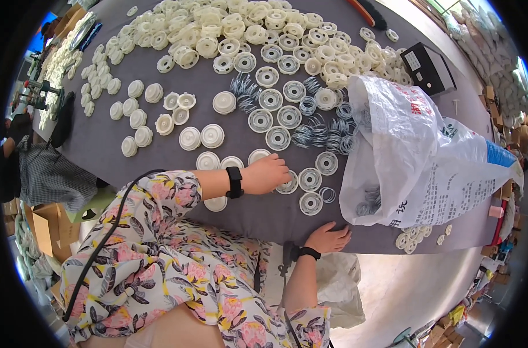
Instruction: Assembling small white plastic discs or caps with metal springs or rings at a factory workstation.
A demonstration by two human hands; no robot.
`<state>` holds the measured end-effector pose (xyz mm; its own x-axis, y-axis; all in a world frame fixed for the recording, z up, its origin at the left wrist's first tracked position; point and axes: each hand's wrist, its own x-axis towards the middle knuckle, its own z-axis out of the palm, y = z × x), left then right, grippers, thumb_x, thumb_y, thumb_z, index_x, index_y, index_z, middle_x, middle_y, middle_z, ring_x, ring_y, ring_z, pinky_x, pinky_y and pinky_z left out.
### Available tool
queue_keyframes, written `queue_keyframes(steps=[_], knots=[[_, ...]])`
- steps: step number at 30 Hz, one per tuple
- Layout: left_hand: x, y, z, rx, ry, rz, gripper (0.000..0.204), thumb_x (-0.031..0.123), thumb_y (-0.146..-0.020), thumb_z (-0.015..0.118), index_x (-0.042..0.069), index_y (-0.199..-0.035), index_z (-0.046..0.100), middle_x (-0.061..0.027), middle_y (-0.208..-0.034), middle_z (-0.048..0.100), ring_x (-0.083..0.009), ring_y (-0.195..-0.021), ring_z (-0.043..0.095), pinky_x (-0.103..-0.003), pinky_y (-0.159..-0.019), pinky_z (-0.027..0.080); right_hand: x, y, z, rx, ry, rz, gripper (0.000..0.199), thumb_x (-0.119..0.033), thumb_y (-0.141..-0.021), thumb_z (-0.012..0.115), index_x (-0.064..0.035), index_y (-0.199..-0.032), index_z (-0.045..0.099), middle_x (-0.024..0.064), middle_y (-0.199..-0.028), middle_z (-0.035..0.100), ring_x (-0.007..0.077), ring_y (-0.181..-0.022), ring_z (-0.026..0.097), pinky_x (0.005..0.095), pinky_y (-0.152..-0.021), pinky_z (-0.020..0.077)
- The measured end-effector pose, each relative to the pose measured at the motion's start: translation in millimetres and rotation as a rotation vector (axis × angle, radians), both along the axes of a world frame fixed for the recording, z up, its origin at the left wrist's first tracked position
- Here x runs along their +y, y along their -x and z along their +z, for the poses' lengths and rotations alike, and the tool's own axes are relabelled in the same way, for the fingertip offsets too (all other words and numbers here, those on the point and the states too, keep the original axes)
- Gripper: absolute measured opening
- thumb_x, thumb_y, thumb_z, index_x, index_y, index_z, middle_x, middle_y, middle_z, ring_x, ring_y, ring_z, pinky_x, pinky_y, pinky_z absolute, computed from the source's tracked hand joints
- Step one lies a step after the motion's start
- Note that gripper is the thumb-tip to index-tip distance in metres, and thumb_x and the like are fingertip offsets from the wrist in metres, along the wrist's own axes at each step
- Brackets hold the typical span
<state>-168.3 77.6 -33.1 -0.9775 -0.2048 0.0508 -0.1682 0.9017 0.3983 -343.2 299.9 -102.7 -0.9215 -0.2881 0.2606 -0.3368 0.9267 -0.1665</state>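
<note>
My left hand (266,175) reaches across the near part of the grey table, its fingers curled down on a white plastic disc (287,185) that it partly hides. Beside that disc lie more round discs with spring-like rings in them, such as one (310,180), and a loose metal spring (328,195). White round caps (208,162) are set out around my left wrist. At the table's front edge rests my right hand (329,238), fingers stretched out and slightly apart, with nothing visible in it.
A large white plastic bag (403,168) holding springs lies open on the right. Metal springs (316,132) cluster by its mouth. Cream plastic rings (217,23) are heaped at the back, near a black box (427,68). Finished-looking caps (137,119) sit to the left.
</note>
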Motion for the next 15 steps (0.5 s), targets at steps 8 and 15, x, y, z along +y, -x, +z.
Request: queue_keyframes(steps=[8, 15], knots=[[-6, 20, -1, -0.109, -0.038, 0.127, 0.035, 0.019, -0.069, 0.071, 0.008, -0.099, 0.058, -0.0063, -0.096, 0.056, -0.0235, -0.093, 0.054, -0.035, -0.080, 0.040, -4, -3, 3, -0.004, 0.019, -0.002, 0.046, -0.030, -0.086, 0.052, -0.0046, -0.123, 0.047, 0.0176, -0.131, 0.043, 0.0339, -0.125, 0.037, 0.0479, -0.103, 0.0278], [17, -8, 13, -0.270, -0.013, -0.024, 0.052, 0.028, -0.064, 0.075, 0.009, -0.107, 0.055, -0.0063, -0.105, 0.054, -0.0224, -0.103, 0.051, -0.037, -0.087, 0.038, 7, 2, -3, 0.072, -0.025, 0.057, 0.044, -0.031, -0.087, 0.051, -0.0035, -0.121, 0.048, 0.0170, -0.127, 0.046, 0.0331, -0.121, 0.041, 0.0475, -0.098, 0.0333]])
